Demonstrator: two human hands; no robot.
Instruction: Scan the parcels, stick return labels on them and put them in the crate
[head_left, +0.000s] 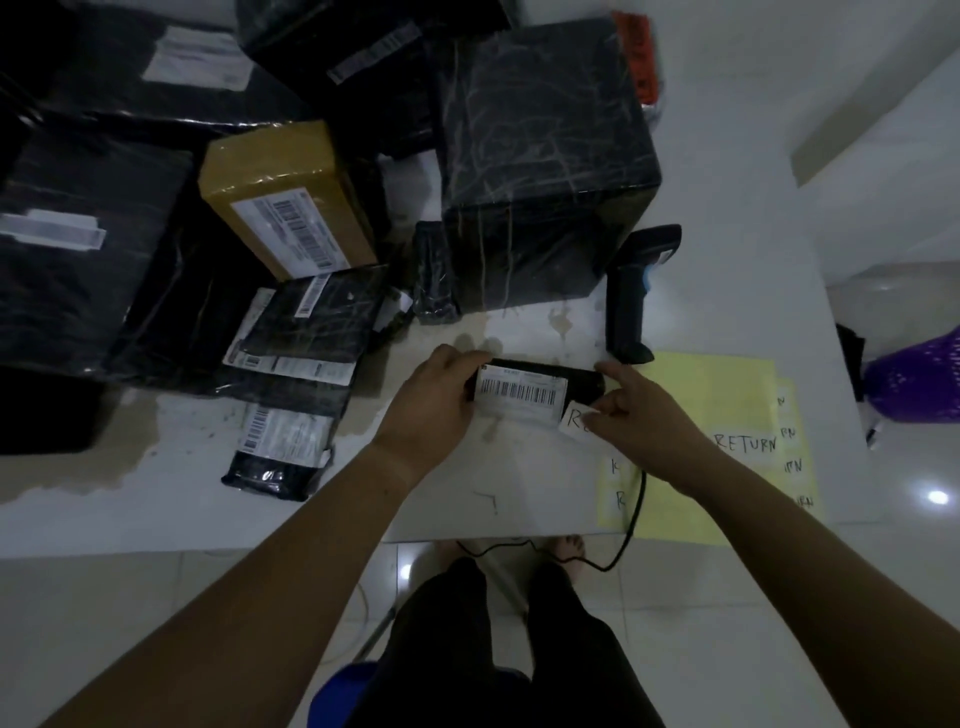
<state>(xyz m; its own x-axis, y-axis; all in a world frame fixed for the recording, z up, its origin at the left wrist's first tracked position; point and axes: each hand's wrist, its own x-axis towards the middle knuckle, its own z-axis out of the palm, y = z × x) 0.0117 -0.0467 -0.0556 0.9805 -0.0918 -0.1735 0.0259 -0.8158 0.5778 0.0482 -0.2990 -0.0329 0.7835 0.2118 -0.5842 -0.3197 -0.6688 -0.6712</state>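
Note:
A small black parcel with a white barcode label lies on the white table in front of me. My left hand grips its left end. My right hand pinches a white return label at the parcel's lower right corner, with its forefinger touching the parcel's right end. The black barcode scanner lies on the table just behind my right hand. A yellow sheet with more handwritten return labels lies to the right.
Several black wrapped parcels, a large black box and a brown taped box crowd the table's left and back. The scanner cable hangs over the front edge. A purple perforated container stands right of the table.

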